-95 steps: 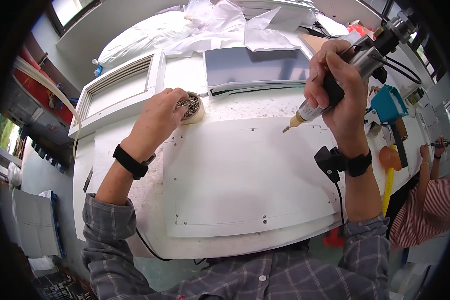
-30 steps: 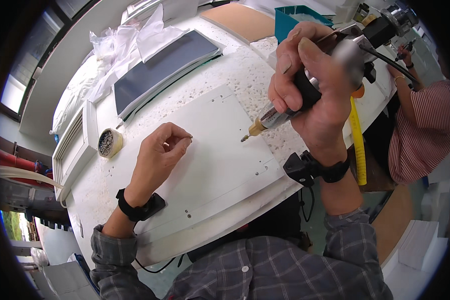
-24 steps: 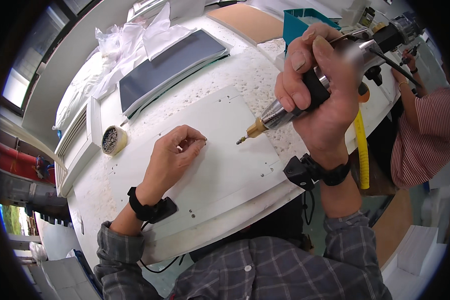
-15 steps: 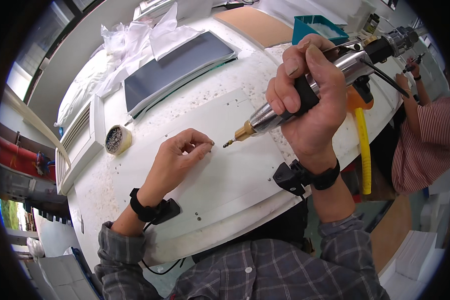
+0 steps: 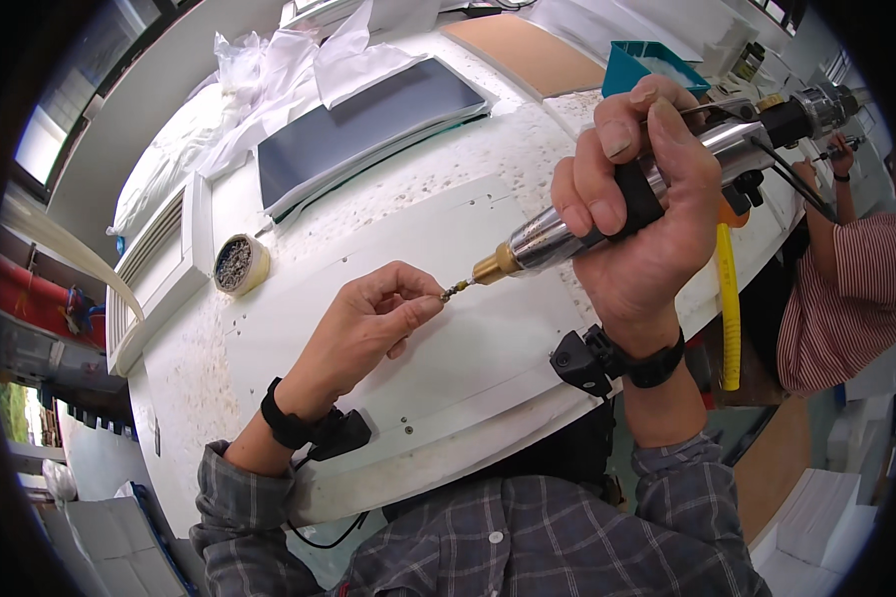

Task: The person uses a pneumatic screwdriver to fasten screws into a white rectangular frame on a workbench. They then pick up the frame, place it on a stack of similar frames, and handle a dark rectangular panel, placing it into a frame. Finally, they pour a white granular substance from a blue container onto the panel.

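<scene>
My right hand (image 5: pixel 652 214) is wrapped round a silver power screwdriver (image 5: pixel 548 241) with a brass nose, held tilted over the work table. The screwdriver's bit points down and left, its end at the fingertips of my left hand (image 5: pixel 368 323). Thumb and forefinger of that hand are pinched on a small screw (image 5: pixel 445 297) at the bit's tip; the fingers partly cover it. Beneath both hands lies a flat white panel (image 5: pixel 498 348) with a few small screws or holes along its edges. To the left stands a round tub (image 5: pixel 260 271) filled with small metal screws.
A dark flat panel (image 5: pixel 368 124) rests on white sheeting farther back, beside crumpled plastic bags (image 5: pixel 244 129). A teal bin (image 5: pixel 622 65) and a brown board (image 5: pixel 528 55) are at the back. On the right are a yellow hose (image 5: pixel 729 308) and another person in a striped shirt (image 5: pixel 846 298).
My left fingertips and the screwdriver's bit, apart before, have come together. The view has shifted slightly; both hands keep their grips.
</scene>
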